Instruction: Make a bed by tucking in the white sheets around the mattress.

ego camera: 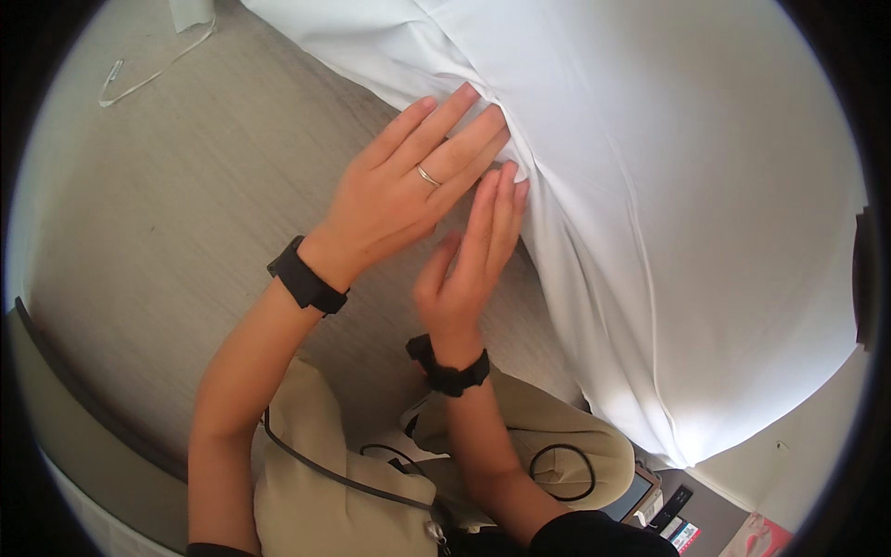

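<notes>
A white cloth sheet (592,139) spreads across the right side and hangs in creases along its near edge. My left hand (411,167), with a ring on one finger, is laid against that edge, fingertips pressed into a fold. Just below it, my right hand (473,244) points up at the same edge. Its fingers are straight and close together, the thumb stands apart, and a small bit of cloth covers some fingertips. Neither hand visibly grips the cloth. Each wrist wears a black band, one on the left (310,278) and one on the right (449,365).
Wood-look flooring (174,195) lies left of the sheet, with a thin white cord (163,69) on it. My bent knee (585,459) in beige trousers is close below. A black cable (334,473) crosses my lap. A tablet-like device (630,494) and a black remote-like object (673,506) lie lower right.
</notes>
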Demonstrator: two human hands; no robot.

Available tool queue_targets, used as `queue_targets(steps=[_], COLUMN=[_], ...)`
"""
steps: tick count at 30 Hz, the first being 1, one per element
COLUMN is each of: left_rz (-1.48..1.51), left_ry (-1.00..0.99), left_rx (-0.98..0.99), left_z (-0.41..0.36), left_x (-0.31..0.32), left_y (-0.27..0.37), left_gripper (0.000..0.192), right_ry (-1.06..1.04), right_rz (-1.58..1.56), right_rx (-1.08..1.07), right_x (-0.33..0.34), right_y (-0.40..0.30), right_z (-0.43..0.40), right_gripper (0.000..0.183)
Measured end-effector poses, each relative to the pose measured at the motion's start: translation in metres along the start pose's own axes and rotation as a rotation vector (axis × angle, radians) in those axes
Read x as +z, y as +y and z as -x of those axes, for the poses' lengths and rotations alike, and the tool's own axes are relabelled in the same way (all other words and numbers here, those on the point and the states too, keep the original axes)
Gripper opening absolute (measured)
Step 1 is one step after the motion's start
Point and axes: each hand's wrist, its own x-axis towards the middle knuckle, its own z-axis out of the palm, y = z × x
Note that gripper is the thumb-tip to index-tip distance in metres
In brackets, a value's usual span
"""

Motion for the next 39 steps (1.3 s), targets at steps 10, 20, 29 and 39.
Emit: queue_targets(steps=[10,20,29,39], left_rz=[-0.114,0.056,0.033,0.021], left_ry=[0.232,0.162,0.043,-0.204], left_rx=[0.001,0.1,0.151,-0.096], left_z=[-0.009,-0.026,0.007,-0.03], left_x=[0.002,0.018,-0.001,-0.013], left_y=[-0.002,-0.025,-0.019,0.005], left_gripper=[0.016,0.01,0.028,0.029], right_ry=[-0.075,-0.34,-0.294,-0.196], right_rz=[0.39,0.377,0.333,0.123], right_rx=[-0.043,0.285,0.25,0.155], right_x=[-0.001,-0.005,-0.005,-0.016], right_y=[-0.006,-0.031,-0.026,-0.033], right_z=[-0.01,-0.052,-0.045,-0.031], right_gripper=[0.054,0.053,0.053,0.062])
